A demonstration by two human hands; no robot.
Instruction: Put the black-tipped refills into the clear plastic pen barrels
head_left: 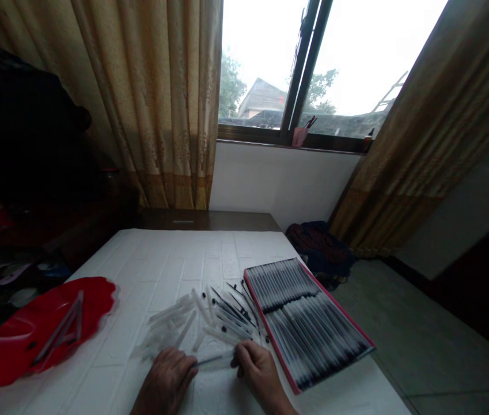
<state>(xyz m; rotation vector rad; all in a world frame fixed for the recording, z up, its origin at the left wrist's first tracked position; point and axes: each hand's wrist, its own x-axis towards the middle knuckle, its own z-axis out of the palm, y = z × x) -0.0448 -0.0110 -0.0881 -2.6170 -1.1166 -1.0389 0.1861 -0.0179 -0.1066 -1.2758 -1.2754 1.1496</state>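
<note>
One pen (210, 361) btwn L-hand (169, 377), R-hand (259, 369)

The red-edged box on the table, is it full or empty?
Full. The red-edged box holds close-packed rows of pens lying side by side, covering its bottom from end to end.

A white table (175, 259) carries a red tray (93, 291), loose pens (209, 317) and a full box (270, 333).
</note>
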